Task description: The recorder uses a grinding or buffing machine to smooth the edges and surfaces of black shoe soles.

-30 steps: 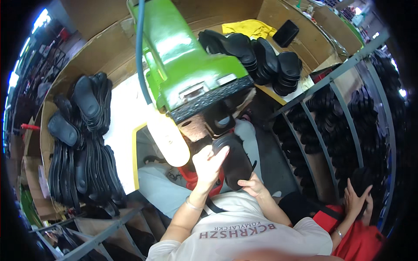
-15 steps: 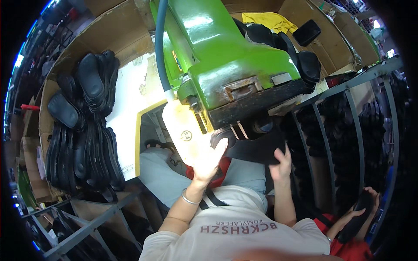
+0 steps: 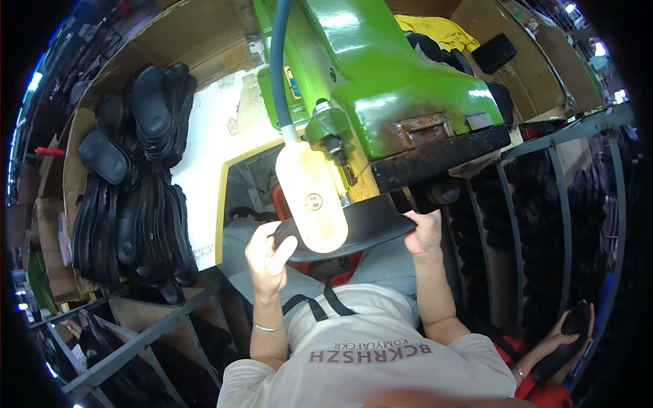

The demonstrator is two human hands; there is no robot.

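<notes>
A long black shoe sole [image 3: 371, 234] spans between my two hands, below the green machine head [image 3: 415, 102]. My left hand [image 3: 269, 251] is closed on its left end, thumb on the near side. At the opposite end, my right hand [image 3: 427, 233] grips the sole, its fingertips partly hidden under the machine. The sole's upper middle meets the machine's lower working part [image 3: 364, 194]; I cannot tell whether it is clamped there. A bright oblong lamp [image 3: 309, 194] on a blue-grey hose hangs in front of the sole and covers part of it.
Stacked black soles [image 3: 132, 224] fill the left side of a cardboard box [image 3: 204, 41]. A yellow cloth [image 3: 442, 30] and more soles lie behind the machine. Metal racks [image 3: 520, 224] hold dark soles at right. Beside me, a co-worker's hands [image 3: 568, 333] hold a black sole.
My left hand has moved left from beside the lamp and now grips the sole's left end. My right hand, spread before, has closed on the right end. The view has shifted slightly.
</notes>
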